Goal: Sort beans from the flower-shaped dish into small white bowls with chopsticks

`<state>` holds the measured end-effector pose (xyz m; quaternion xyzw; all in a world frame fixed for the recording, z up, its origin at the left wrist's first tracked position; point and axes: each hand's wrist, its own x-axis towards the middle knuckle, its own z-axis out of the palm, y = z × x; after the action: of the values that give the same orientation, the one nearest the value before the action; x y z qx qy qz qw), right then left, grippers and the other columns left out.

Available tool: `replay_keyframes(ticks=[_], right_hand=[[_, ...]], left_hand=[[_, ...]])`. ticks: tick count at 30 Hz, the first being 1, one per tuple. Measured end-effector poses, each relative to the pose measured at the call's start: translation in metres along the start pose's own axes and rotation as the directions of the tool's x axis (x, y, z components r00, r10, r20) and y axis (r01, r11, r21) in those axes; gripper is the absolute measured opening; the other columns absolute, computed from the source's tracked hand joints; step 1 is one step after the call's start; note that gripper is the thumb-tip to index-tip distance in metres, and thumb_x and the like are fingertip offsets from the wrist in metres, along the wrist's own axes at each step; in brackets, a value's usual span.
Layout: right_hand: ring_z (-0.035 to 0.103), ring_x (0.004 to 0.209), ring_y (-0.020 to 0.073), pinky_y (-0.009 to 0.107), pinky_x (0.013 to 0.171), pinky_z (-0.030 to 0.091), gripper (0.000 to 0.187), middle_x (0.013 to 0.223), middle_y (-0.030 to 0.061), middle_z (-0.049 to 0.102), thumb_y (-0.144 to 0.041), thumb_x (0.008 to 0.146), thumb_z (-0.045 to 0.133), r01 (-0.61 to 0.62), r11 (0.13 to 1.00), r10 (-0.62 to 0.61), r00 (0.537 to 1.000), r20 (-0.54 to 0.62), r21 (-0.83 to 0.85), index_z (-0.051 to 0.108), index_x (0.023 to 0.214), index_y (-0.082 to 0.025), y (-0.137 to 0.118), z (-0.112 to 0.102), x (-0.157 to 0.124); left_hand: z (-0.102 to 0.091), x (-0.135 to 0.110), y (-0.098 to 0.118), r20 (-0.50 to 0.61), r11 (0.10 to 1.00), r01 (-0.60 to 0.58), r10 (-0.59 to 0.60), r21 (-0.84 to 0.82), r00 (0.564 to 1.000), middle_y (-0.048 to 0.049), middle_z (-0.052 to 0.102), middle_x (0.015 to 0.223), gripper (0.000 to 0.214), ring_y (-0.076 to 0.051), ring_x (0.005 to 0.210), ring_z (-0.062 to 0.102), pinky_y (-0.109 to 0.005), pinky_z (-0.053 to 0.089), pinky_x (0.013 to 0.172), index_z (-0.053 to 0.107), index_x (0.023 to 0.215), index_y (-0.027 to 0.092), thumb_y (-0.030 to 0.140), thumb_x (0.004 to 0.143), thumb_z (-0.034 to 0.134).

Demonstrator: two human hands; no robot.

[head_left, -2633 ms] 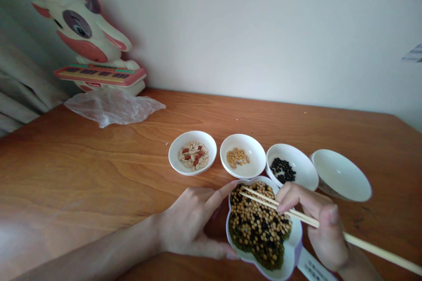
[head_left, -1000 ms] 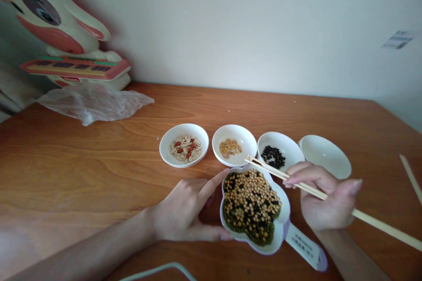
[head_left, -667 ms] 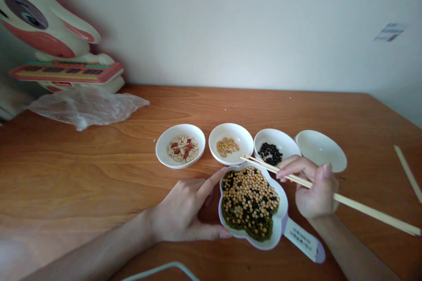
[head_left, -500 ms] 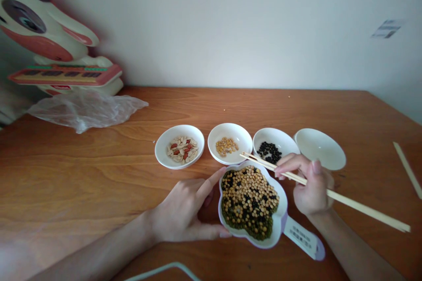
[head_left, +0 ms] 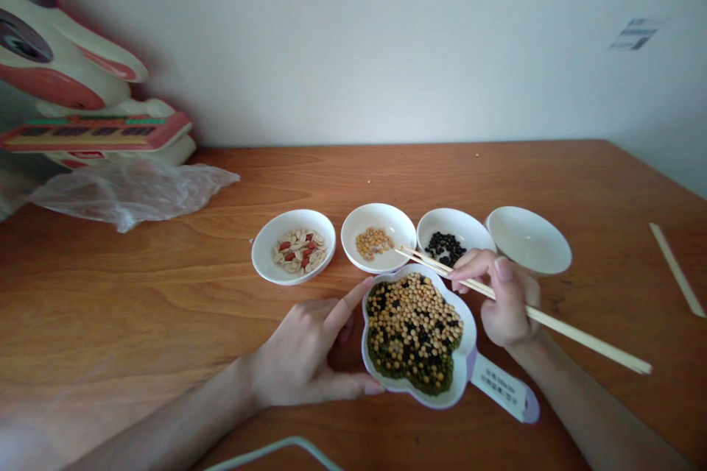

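My left hand (head_left: 301,353) rests on the table and steadies the left rim of a flower-shaped white dish (head_left: 464,368) full of mixed yellow, black and green beans. My right hand (head_left: 505,302) grips a pair of wooden chopsticks (head_left: 574,336), whose tips hover over the gap between the yellow-bean bowl (head_left: 378,238) and the black-bean bowl (head_left: 456,235). Whether the tips hold a bean is too small to tell. A bowl of peanuts and red pieces (head_left: 292,256) stands at the left of the row, an empty tilted bowl (head_left: 527,239) at the right.
A toy cow with a keyboard (head_left: 82,103) and a crumpled clear plastic bag (head_left: 127,188) lie at the back left of the wooden table (head_left: 138,294). A loose wooden stick (head_left: 677,268) lies at the far right. A thin pale cord (head_left: 270,452) curves at the near edge.
The chopstick tips rose out of the mixed dish and moved back toward the small bowls. My left hand kept its hold. The view drifted to the right.
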<state>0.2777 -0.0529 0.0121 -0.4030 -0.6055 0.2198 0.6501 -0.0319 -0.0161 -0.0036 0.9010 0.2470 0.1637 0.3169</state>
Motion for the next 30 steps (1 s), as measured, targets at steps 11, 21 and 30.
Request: replay_keyframes(ticks=[11, 21, 30], right_hand=[[0.063, 0.059, 0.0177, 0.033, 0.054, 0.046, 0.056, 0.063, 0.0046, 0.069, -0.044, 0.113, 0.044, -0.150, 0.988, 0.151, 0.988, -0.043, 0.033, 0.081, 0.077, -0.022, 0.000, 0.001, 0.000], [0.062, 0.057, 0.0177, 0.032, 0.052, 0.044, 0.057, 0.060, 0.0043, 0.068, -0.050, 0.112, 0.046, -0.198, 0.980, 0.199, 0.978, -0.057, 0.013, 0.081, 0.076, -0.023, -0.004, 0.001, 0.000], [0.056, 0.049, 0.0160, 0.030, 0.046, 0.040, 0.068, 0.049, 0.0044, 0.060, -0.061, 0.108, 0.045, -0.325, 0.929, 0.342, 0.936, -0.077, 0.179, 0.076, 0.063, -0.022, -0.018, -0.007, 0.021]], left_hand=[[0.000, 0.001, 0.001, 0.003, 1.000, 0.009, -0.009, 0.016, 1.000, -0.0025, 0.074, 0.100, 0.116, -0.024, 0.079, 0.074, -0.033, 0.053, 0.065, 0.008, 0.176, 0.025, 0.070, 0.092, 0.075], [0.000, 0.001, 0.000, 0.001, 1.000, 0.001, -0.001, -0.008, 1.000, -0.0009, 0.074, 0.097, 0.116, -0.023, 0.078, 0.073, -0.033, 0.054, 0.066, 0.009, 0.176, 0.025, 0.071, 0.093, 0.075], [0.000, 0.001, 0.000, 0.028, 0.999, 0.030, -0.029, -0.029, 0.999, -0.0023, 0.076, 0.102, 0.119, -0.024, 0.085, 0.075, -0.032, 0.054, 0.064, 0.007, 0.176, 0.024, 0.068, 0.091, 0.079]])
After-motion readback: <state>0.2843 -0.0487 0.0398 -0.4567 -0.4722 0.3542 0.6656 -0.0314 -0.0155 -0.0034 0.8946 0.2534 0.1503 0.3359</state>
